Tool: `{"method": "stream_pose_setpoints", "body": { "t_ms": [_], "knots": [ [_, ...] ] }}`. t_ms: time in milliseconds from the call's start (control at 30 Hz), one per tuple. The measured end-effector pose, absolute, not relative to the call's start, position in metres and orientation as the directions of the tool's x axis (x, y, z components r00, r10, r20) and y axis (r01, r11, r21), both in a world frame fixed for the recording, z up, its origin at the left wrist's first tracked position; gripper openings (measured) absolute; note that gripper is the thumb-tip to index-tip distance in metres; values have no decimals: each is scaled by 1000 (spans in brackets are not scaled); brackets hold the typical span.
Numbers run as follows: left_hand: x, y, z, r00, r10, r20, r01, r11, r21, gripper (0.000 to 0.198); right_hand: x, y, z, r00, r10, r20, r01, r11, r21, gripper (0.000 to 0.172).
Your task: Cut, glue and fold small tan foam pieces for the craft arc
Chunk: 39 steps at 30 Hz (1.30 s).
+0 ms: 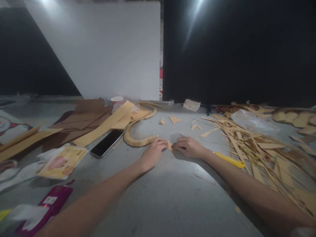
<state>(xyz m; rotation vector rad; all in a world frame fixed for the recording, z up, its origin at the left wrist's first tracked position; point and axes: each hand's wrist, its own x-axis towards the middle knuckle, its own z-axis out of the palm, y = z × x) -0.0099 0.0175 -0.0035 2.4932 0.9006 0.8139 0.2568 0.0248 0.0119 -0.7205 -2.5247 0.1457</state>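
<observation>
A long tan segmented strip (128, 138), bent into an S-curve like a snake, lies on the grey table, and its near end runs in under my left hand (154, 152). That hand is closed, its fingertips on a small tan piece (169, 145) in front of me. Whether this piece joins the strip is hidden by my fingers. From the other side, my right hand (188, 147) pinches the same piece with bent fingers. A yellow-handled cutter (229, 160) lies by my right forearm.
A black phone (107, 143), brown sheets (86, 115) and tan sheets (106, 126) lie to the left. Nearer are a tissue pack (61, 162) and a magenta power strip (53, 200). Tan offcuts (261, 154) pile up on the right; small scraps (174, 119) lie ahead.
</observation>
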Motion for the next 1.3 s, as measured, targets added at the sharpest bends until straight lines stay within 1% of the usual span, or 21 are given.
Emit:
{"method": "stream_pose_setpoints", "body": {
  "t_ms": [100,167,233,300,433,533,700,800,933,1067,1167,1233,1300],
  "knots": [
    [-10,17,-3,634,664,396,462,-736,495,53,255,24,11,-762,460,455,460,880,-118,34],
    [-9,16,-2,642,660,389,455,-737,500,56,254,23,11,-793,417,445,448,893,-39,34],
    [-9,14,0,649,663,373,453,-731,510,60,252,22,12,-816,389,428,435,900,10,36],
    [-9,13,1,645,679,349,466,-712,525,63,252,22,13,-819,392,420,435,900,8,37],
    [-8,12,2,606,738,298,508,-647,568,70,253,23,13,-799,428,422,444,894,-64,35],
    [-8,14,0,578,766,282,522,-612,594,71,254,24,11,-784,440,438,452,888,-83,34],
    [-7,15,3,571,778,262,535,-595,600,74,254,24,11,-787,450,422,453,886,-101,35],
    [-7,14,5,564,785,255,541,-584,605,72,251,21,11,-751,490,443,465,868,-173,29],
    [-7,12,6,566,785,250,536,-582,612,68,241,15,11,-651,614,446,503,789,-353,21],
    [-6,11,6,560,788,256,535,-580,614,66,233,11,11,-531,746,401,555,664,-501,17],
    [-5,11,7,560,787,259,533,-581,614,65,229,10,9,-402,855,327,601,516,-611,15],
    [-5,11,8,562,785,261,532,-585,612,64,227,10,9,-328,902,279,637,429,-641,16],
    [-5,11,8,567,782,259,534,-587,608,63,225,11,9,-288,926,246,668,378,-641,18]
  ]
}}
